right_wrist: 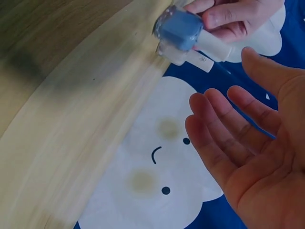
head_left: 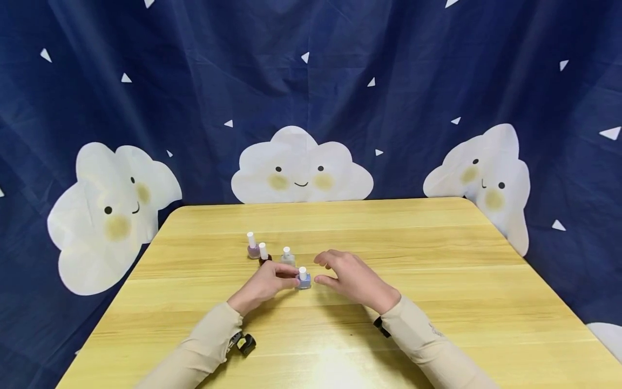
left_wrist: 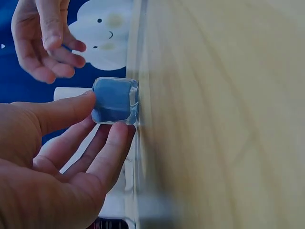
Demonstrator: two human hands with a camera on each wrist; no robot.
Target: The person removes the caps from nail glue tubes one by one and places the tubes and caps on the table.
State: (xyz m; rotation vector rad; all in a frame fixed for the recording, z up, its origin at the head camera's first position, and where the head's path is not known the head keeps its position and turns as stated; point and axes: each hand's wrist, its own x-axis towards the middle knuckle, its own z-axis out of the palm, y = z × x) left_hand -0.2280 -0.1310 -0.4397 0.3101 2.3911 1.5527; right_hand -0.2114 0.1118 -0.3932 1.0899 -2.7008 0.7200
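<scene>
Thumb and fingers of my left hand (head_left: 267, 283) pinch a blue nail polish bottle (head_left: 304, 281) with a white cap, upright at the table surface. The left wrist view shows the square glass of this blue bottle (left_wrist: 114, 100) between thumb and fingertips. Just to its right is my right hand (head_left: 357, 278), its fingers loosely bent and apart from the bottle. In the right wrist view the palm of the right hand (right_wrist: 252, 138) holds nothing. Behind the blue bottle stands a clear, pale nail polish bottle (head_left: 288, 259).
A dark nail polish bottle (head_left: 264, 252), partly hidden by the left hand, and a mauve one (head_left: 253, 250) stand to the left. All are on a wooden table (head_left: 389, 232). A navy curtain (head_left: 204, 70) with smiling clouds hangs behind the far edge.
</scene>
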